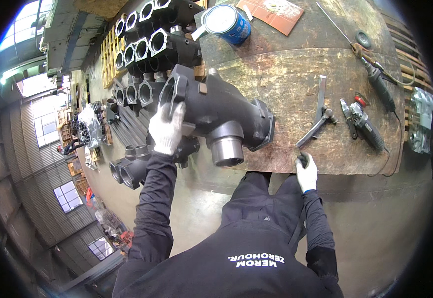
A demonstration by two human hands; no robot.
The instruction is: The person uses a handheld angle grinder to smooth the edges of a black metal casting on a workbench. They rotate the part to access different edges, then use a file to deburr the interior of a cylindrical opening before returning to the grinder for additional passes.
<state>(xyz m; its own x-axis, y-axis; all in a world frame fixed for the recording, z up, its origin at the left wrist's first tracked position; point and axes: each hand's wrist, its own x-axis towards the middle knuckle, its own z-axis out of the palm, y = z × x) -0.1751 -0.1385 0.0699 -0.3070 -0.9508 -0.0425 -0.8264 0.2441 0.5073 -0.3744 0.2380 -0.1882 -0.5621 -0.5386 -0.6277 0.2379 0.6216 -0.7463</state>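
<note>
A large black cast pipe fitting (216, 107) lies at the left edge of the worktable, with flanged ends and a bare metal spout pointing toward me. My left hand (168, 128), in a white glove, grips its left flange, fingers up against the rim. At the table's front edge my right hand (306, 173), also gloved, is curled with something dark at the fingertips that I cannot make out. Just beyond those fingers lies a hammer (315, 128), its handle end toward them. A flat metal bar (320, 97) rests by the hammer's head.
On the table's right are an angle grinder (366, 130) and a long straight power tool (380, 87) with cords. A blue can (233, 31) and a reddish-brown board (276, 14) sit at the far side. More black castings (159, 47) stand in rows beyond the left edge.
</note>
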